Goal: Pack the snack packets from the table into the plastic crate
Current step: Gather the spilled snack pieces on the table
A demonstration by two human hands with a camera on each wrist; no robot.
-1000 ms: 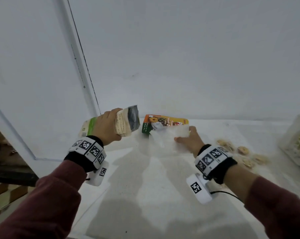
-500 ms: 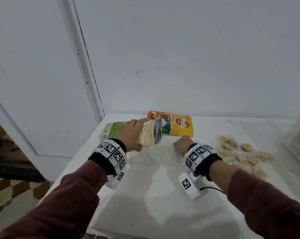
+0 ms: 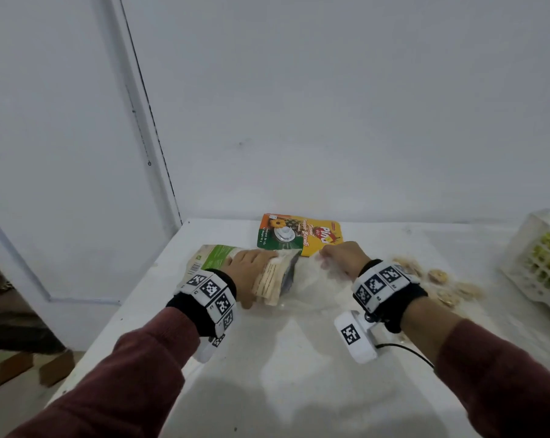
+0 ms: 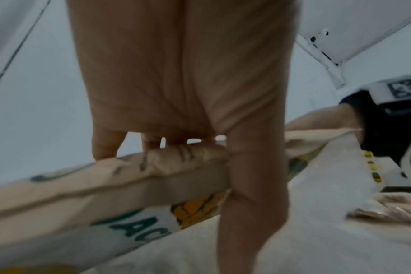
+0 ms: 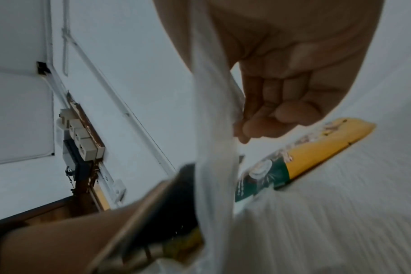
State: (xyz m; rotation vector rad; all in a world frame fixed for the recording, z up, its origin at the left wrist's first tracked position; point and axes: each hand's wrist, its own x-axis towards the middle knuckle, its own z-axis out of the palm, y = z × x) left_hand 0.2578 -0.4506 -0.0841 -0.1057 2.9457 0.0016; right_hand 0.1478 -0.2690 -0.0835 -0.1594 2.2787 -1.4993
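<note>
On the white counter, near its far left corner, we hold two things at once. Our left hand wraps a beige and green snack packet, fingers curled over its top and thumb underneath, so that grip is clamped around the packet; one end looks propped off the counter. Our right hand has its fingers curled in, pinching the edge of a thin clear plastic bag that lies crumpled between the two hands. A yellow pineapple packet lies flat by the wall just beyond both hands, and loose round biscuits sit to the right, some perhaps in clear wrap, though blur hides that. The plastic crate stands well apart at the far right edge, with greenish items inside.

We judge the main risk to be the film: it is limp and slippery, and a pinch on one edge could let it slide free or tear if we pull while the packet's corner catches on it. The packet is gripped near one end, so it may droop or twist during the long carry to the crate. Sweeping our right arm across could also scatter the biscuits.
</note>
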